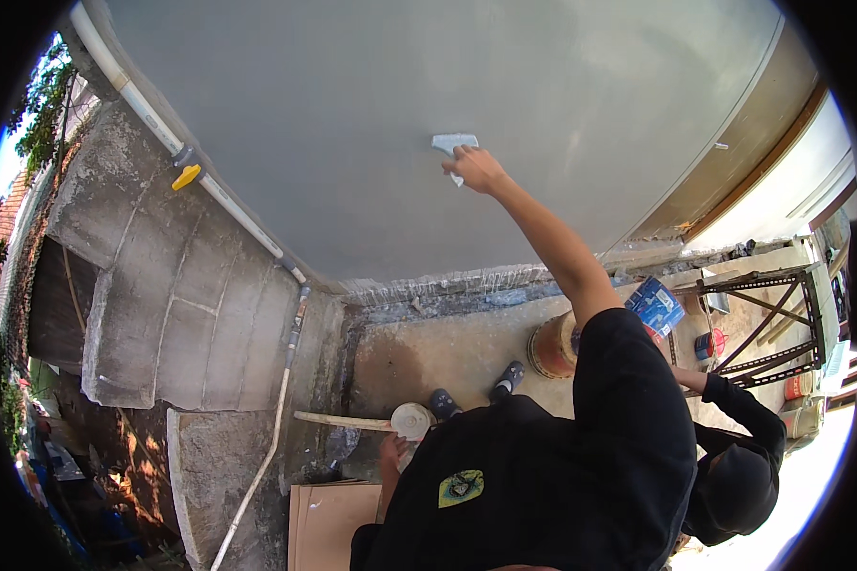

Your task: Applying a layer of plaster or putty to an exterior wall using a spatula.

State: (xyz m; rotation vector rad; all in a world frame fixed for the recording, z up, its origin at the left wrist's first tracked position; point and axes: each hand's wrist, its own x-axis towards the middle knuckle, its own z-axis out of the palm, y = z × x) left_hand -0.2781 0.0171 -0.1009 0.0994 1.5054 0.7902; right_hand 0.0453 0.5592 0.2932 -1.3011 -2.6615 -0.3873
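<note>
The grey wall [352, 114] serves as the reference surface. Against its lower middle part, a flat, pale-headed hand tool [454, 143] is held by the right hand [480, 171], its fingers closed around the handle; the broad head is set against the wall or very near it. The right arm is stretched toward the wall from a black sleeve.

Well away from the wall, on the person's side of it, a round whitish tub [411, 420] is accompanied by the left hand [390, 451]. The fingers are seen at the tub's side, but how far they are closed, and whether the tub is gripped, cannot be told. A pale stick [341, 419] is seen to reach the tub from the left.

Along the wall's left edge, a white pipe [233, 208] is fitted with a yellow valve handle [187, 177]. Below the wall, near its base, the concrete floor [448, 352] is occupied by a brownish bucket [551, 346]. Below the wall's right part, a blue-and-white container [654, 306] and a dark metal rack [767, 328] are seen, with a hooded co-worker [741, 485] farther from the wall.
</note>
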